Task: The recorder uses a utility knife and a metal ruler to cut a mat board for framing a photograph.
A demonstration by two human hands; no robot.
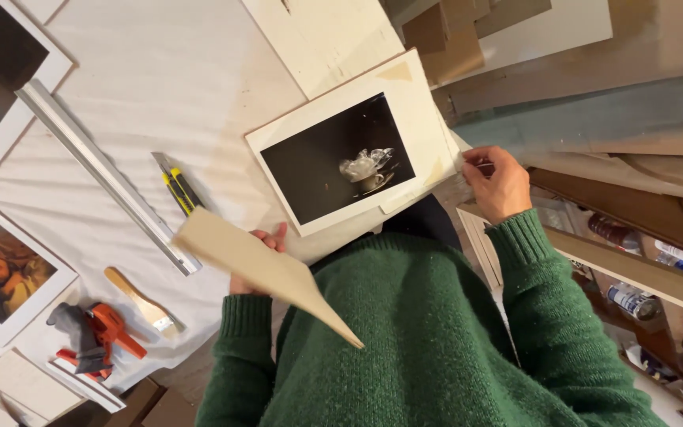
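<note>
Head view, one entry: your left hand [256,261] is closed around a long tapered strip of cream card [266,273], fingers underneath, the pointed end hanging over your green sweater [428,340]. Your right hand [498,183] pinches the right edge of a mounted print [353,162], a dark photograph in a pale border, tilted and raised above the tabletop [167,71] with its near edge just above your chest. On the white cloth to the left lie a metal ruler [104,174], a yellow utility knife [177,187] just beside it, a wooden-handled scraper [142,300], an orange clamp [96,336] and two other bordered prints [5,273]. Shelves with cans and bottles [634,296] stand at the right. Risks, as judged: the print hangs from a thin edge pinch, so it could sag, crease or slip; the strip's point could scratch the picture's surface if the two meet; the knife lies close to where the print might be set down.
</note>
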